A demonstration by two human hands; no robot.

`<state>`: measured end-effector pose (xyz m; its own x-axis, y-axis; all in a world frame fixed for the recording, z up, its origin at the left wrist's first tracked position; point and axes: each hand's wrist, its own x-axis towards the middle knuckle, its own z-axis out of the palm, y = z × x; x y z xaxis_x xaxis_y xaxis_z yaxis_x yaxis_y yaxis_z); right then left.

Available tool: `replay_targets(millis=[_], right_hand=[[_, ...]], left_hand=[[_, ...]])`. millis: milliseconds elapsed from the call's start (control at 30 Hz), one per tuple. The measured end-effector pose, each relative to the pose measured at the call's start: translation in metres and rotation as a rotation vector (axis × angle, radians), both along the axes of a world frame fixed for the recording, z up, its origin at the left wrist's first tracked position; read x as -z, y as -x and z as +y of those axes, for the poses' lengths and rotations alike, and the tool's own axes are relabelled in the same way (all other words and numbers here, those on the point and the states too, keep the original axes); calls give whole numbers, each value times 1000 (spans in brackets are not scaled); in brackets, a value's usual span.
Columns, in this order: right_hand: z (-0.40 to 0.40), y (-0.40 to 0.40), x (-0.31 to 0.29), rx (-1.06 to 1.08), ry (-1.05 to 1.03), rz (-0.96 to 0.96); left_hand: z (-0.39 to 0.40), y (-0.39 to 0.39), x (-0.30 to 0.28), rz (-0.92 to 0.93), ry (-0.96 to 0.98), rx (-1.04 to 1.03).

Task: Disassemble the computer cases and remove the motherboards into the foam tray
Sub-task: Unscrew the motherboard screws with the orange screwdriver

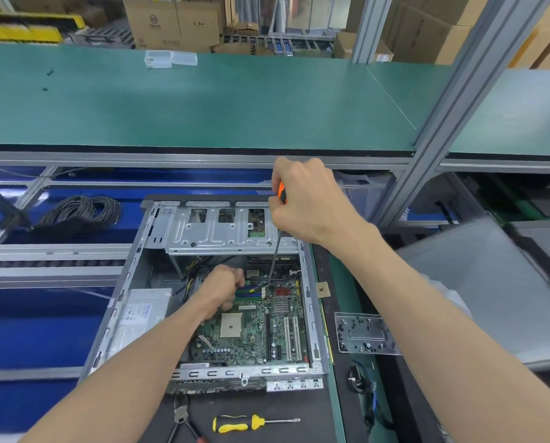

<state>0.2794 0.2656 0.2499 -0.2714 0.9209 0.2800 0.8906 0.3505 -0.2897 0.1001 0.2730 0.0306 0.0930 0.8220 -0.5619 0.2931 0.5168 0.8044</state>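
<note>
An open computer case (133, 282) lies on the bench in front of me, its green motherboard (254, 327) still inside. My right hand (305, 203) grips the orange handle of a long screwdriver (275, 254) held upright, the tip down on the board's far edge near the memory slots. My left hand (222, 286) is inside the case, fingers curled round cables beside the memory slots. A grey power supply (139, 314) fills the case's left side, and a metal drive cage (222, 231) spans its far end.
A yellow screwdriver (251, 423) and pliers (181, 420) lie in front of the case. A clear tray of screws (363, 334) sits to the right, with cables (366, 391) below it. A grey case panel (491, 298) lies at far right. Coiled black cable (78, 215) is at left.
</note>
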Motion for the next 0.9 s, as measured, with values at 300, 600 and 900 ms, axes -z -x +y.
replay_targets(millis=[300,600,900], right_hand=[[2,-1,17,0,31,-20],[2,-3,3,26,-4,26],[2,1,-21,33,-96,107]], left_hand=[[-2,-1,-3,-243,56,-279],[-3,-3,9,136,124,0],[0,-19,14,-101,361,80]])
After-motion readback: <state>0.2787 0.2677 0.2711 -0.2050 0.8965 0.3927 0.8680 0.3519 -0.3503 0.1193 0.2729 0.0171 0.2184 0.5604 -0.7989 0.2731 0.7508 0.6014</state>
